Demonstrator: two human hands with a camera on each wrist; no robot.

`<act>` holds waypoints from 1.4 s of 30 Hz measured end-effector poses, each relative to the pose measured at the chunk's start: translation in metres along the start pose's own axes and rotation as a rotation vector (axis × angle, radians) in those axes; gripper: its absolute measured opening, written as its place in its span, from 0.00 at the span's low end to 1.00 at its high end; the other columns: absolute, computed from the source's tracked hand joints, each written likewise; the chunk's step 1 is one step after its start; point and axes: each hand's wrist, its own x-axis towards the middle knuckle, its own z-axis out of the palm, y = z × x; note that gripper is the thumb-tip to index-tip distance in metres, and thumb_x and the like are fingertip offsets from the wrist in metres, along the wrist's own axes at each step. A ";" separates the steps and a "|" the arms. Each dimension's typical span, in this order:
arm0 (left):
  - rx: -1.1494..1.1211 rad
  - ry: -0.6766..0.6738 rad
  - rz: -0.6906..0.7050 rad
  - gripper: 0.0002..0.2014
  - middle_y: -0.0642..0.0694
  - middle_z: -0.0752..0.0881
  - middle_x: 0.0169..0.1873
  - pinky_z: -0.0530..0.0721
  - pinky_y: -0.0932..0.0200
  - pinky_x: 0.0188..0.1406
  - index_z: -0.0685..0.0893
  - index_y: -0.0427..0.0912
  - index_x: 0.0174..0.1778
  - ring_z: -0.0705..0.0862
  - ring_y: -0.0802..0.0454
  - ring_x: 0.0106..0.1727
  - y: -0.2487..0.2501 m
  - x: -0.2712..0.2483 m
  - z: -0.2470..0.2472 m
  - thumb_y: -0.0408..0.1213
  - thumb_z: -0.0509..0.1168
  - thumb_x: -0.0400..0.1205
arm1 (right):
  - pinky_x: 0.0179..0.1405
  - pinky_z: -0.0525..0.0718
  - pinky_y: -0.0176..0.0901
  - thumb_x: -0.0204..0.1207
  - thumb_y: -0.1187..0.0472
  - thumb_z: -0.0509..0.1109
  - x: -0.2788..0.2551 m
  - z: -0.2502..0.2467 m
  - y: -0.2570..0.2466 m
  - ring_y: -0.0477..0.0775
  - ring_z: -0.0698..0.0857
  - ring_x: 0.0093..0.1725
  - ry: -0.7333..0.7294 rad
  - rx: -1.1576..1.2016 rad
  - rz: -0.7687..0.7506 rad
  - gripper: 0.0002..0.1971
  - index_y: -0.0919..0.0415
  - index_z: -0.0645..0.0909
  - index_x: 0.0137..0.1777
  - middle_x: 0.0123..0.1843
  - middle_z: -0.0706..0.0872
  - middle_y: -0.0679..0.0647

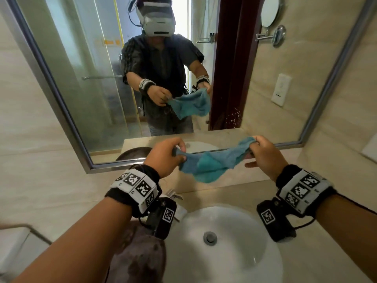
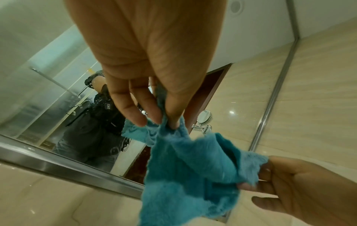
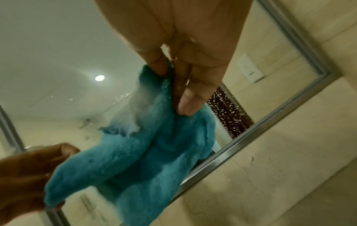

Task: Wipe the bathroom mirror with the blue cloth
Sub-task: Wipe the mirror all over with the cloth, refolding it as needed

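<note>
A fluffy blue cloth (image 1: 210,163) hangs stretched between both hands, in the air above the sink and in front of the mirror's lower edge. My left hand (image 1: 173,154) pinches its left corner between thumb and fingers. My right hand (image 1: 258,145) pinches the right corner, held a little higher. The cloth (image 2: 185,168) sags in folds between them, apart from the glass. The framed bathroom mirror (image 1: 98,64) fills the wall ahead; water droplets speckle its lower right part (image 3: 228,111). In the right wrist view the cloth (image 3: 146,160) hangs in front of the frame.
A white sink (image 1: 240,250) with a metal drain sits below my hands in a beige counter (image 1: 318,258). A brown towel (image 1: 138,254) lies at the sink's left. A round shaving mirror (image 1: 271,13) on an arm and a wall socket (image 1: 280,89) show as reflections.
</note>
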 end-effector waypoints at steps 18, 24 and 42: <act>-0.189 -0.303 -0.155 0.32 0.52 0.82 0.62 0.80 0.53 0.65 0.72 0.53 0.69 0.82 0.55 0.60 0.056 0.009 0.052 0.59 0.72 0.71 | 0.25 0.84 0.40 0.85 0.61 0.53 0.011 0.008 -0.032 0.54 0.88 0.38 -0.145 0.225 0.073 0.04 0.58 0.69 0.53 0.53 0.84 0.62; -0.023 -0.177 -0.149 0.13 0.43 0.84 0.52 0.78 0.57 0.50 0.76 0.41 0.59 0.81 0.48 0.52 0.073 0.018 0.059 0.42 0.64 0.82 | 0.40 0.89 0.49 0.84 0.60 0.56 0.017 0.005 -0.029 0.59 0.86 0.52 -0.197 0.144 0.054 0.05 0.54 0.70 0.46 0.57 0.82 0.62; -0.246 -0.069 -0.216 0.12 0.35 0.80 0.41 0.83 0.37 0.47 0.62 0.51 0.57 0.81 0.43 0.38 0.054 0.013 0.028 0.48 0.59 0.85 | 0.34 0.71 0.45 0.83 0.52 0.58 0.032 0.001 -0.014 0.55 0.73 0.36 -0.138 -0.292 -0.147 0.09 0.56 0.64 0.53 0.37 0.73 0.55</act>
